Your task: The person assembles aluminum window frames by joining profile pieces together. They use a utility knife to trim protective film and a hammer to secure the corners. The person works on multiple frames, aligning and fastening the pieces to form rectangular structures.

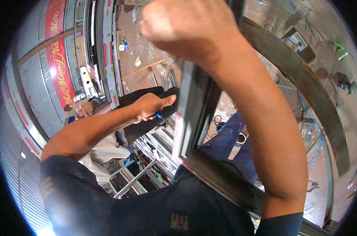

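My left hand (150, 106) is closed, its thumb sticking out to the right. A small blue-tipped tool (159, 115) shows below its fingers; its kind is unclear. Behind that hand lies a dark, flat black shape (141, 128). My right hand (180, 29) is raised at the top, curled into a fist; whatever it grips, if anything, is hidden. My right forearm crosses over a dark grey metal frame (189, 114). This frame has a corner near my body, and one bar runs from it toward the lower right.
Another person's hand (84, 109) rests by a second profile frame (108, 59) at left. A curved dark strip (316, 88) arcs along the right. Metal bars (156, 147) lie below my left hand. A bin (300, 45) and a blue hose (314, 122) are at right.
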### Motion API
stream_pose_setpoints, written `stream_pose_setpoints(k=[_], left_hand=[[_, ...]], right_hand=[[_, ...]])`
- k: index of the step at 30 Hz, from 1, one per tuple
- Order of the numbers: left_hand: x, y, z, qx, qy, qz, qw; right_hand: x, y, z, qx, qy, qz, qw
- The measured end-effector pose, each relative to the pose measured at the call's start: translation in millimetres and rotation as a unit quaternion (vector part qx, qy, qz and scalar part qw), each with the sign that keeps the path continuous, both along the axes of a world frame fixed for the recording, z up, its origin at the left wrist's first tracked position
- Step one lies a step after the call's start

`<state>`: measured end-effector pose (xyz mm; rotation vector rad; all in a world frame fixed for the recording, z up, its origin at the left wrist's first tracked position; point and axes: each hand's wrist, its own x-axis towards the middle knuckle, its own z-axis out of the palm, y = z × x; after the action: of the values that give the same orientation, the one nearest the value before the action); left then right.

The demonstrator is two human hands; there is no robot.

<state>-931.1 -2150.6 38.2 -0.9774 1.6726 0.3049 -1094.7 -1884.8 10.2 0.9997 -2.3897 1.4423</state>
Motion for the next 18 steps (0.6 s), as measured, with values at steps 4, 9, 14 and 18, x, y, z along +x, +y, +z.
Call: stream_pose_setpoints(k=[4, 9, 14, 18], left_hand=[[25.1, -2.7, 7.3, 0.072, 0.253, 0.031, 0.964], [67.9, -22.1, -1.4, 0.173, 0.447, 0.087, 0.873], [100.4, -27.0, -37.4, 0.217, 0.565, 0.142, 0.784], [96.0, -35.1, -66.0, 0.269, 0.646, 0.118, 0.705]], right_hand=[[-0.9, -5.8, 34.8, 0.135, -0.081, -0.007, 0.987], [4.0, -32.2, -6.7, -0.059, -0.030, -0.045, 0.997], [3.7, -6.6, -26.6, 0.122, 0.123, -0.046, 0.984], [25.3, -38.8, 10.0, 0.125, -0.009, -0.142, 0.982]])
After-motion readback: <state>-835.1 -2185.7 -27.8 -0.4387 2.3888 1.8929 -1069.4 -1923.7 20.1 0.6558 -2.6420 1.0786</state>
